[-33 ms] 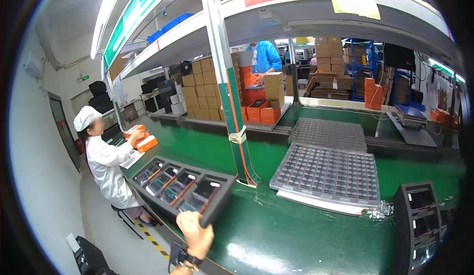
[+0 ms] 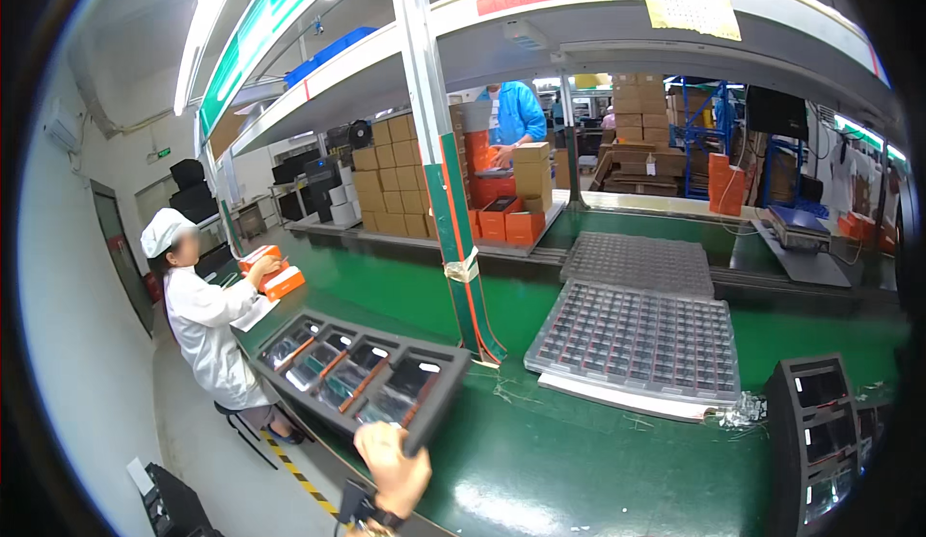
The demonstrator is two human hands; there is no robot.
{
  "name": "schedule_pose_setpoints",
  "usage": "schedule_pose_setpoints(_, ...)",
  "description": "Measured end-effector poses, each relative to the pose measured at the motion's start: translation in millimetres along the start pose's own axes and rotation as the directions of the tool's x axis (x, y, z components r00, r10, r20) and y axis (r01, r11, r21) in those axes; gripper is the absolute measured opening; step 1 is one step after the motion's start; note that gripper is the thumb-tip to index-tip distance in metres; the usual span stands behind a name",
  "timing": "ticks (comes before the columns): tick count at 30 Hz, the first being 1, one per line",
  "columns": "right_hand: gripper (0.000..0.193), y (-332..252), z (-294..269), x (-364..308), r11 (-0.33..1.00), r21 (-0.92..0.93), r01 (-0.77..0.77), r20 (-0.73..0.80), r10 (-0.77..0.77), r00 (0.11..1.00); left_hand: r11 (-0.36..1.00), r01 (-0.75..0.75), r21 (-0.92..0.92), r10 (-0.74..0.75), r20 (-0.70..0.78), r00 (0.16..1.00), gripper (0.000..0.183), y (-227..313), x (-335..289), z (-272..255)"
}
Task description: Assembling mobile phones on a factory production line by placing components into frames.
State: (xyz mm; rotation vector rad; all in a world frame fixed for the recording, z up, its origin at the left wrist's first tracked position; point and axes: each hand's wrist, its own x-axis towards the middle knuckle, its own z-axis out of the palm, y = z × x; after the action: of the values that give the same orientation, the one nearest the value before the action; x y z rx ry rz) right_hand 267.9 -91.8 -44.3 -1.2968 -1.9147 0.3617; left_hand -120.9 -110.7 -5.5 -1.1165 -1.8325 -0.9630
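My left hand, a dark strap on its wrist, has its fingers curled over the near corner of a black foam tray. The tray lies at an angle at the left of the green bench. Several flat, dark, glossy devices sit in its compartments, with orange-brown strips beside them. Part of the tray's near edge is hidden behind my fingers. My right hand is out of view.
A clear plastic tray of small dark parts lies mid-bench. Another black foam tray stands at the right. A metal post rises from the bench. A person in white handles orange boxes at the left.
The black foam tray has shifted slightly to the right. My left hand has moved a little right and toward me, still at its near corner.
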Motion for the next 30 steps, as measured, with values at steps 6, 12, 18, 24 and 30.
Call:
schedule_pose_setpoints(6,0.044,-40,51,0,-0.122,0.698,-0.706,0.706,-0.051,0.707,0.930,-0.168,-0.327,0.351,0.654,0.670,0.028,120,-51,-77)
schedule_pose_setpoints(12,0.049,-30,80,-11,-0.459,0.591,-0.663,0.744,-0.008,0.668,0.078,-0.382,-0.921,0.775,-0.185,0.604,0.022,149,-71,-93)
schedule_pose_setpoints(18,0.049,-22,39,-4,-0.424,0.740,-0.522,0.631,0.167,0.758,-0.350,-0.475,-0.807,0.615,-0.581,0.533,0.017,163,-78,-92)
schedule_pose_setpoints(24,0.050,-7,-5,-5,-0.400,0.839,-0.370,0.501,0.297,0.813,-0.247,-0.674,-0.696,0.604,-0.654,0.455,0.010,143,-59,-90)
schedule_pose_setpoints(30,0.051,1,-41,-13,-0.399,0.890,-0.223,0.390,0.410,0.824,0.302,-0.800,-0.519,0.846,-0.241,0.476,0.005,63,-17,-65)
